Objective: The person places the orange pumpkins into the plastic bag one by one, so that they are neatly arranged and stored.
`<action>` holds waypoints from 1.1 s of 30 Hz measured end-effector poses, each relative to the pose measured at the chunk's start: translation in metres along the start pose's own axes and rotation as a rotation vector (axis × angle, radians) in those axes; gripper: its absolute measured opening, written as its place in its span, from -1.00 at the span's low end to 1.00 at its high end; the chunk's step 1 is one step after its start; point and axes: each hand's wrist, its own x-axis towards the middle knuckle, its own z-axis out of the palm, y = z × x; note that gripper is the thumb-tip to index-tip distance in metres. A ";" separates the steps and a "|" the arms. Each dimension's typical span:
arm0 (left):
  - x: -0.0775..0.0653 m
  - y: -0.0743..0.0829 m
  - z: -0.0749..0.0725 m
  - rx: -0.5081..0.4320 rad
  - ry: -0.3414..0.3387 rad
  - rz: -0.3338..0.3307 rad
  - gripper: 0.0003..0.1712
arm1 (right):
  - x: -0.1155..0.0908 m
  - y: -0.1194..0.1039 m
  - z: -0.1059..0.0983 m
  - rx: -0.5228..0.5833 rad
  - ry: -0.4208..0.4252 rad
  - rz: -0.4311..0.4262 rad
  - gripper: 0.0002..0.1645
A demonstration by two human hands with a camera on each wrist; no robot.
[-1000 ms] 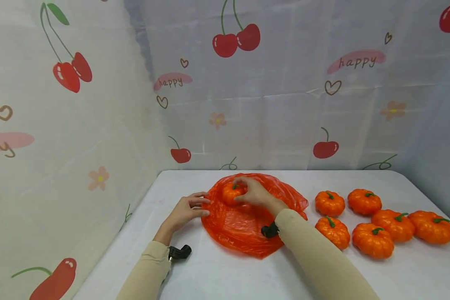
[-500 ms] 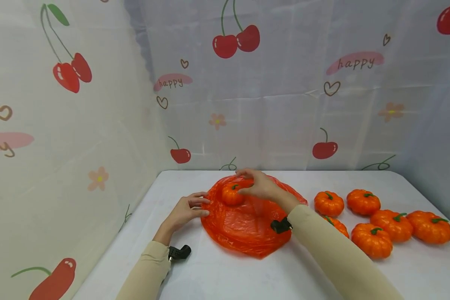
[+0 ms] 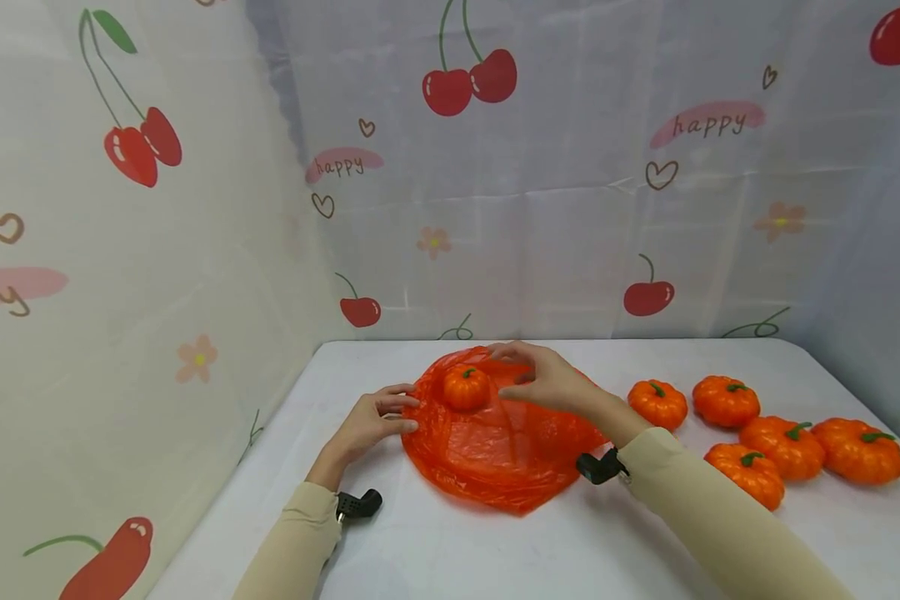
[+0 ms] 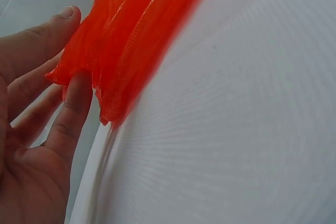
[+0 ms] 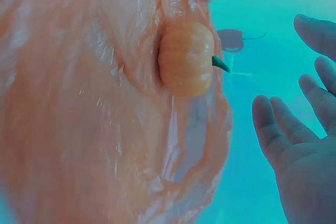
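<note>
A small orange toy pumpkin with a green stem sits on the far left part of a thin red plastic bag, which lies spread on the table. My left hand touches the bag's left edge, thumb and fingers apart. In the left wrist view the bag's gathered rim runs in among the spread fingers. Over the right part of the bag is my right hand, holding nothing, its fingers loosely bent. The right wrist view has that hand apart from the pumpkin.
To the right stand more toy pumpkins, among them a near one, a far one and the rightmost one. My right forearm crosses in front of this group. A cherry-printed curtain closes off the back of the white table.
My right hand has let go of the pumpkin on the bag and moved right. Its forearm now hides one of the other pumpkins. The left hand has stayed at the bag's edge.
</note>
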 end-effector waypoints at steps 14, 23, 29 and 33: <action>-0.001 0.001 -0.001 0.018 0.006 -0.021 -0.60 | -0.046 -0.011 -0.046 -0.003 -0.008 -0.044 -0.36; 0.002 -0.002 0.001 0.039 0.002 -0.024 -0.58 | -0.079 -0.006 -0.063 -0.088 -0.013 -0.044 -0.37; 0.002 -0.001 0.000 0.025 0.002 -0.020 -0.59 | -0.101 -0.002 -0.082 -0.183 0.016 -0.081 -0.35; 0.002 0.000 -0.002 0.030 0.003 -0.022 -0.59 | -0.120 0.000 -0.098 -0.182 0.035 -0.061 -0.38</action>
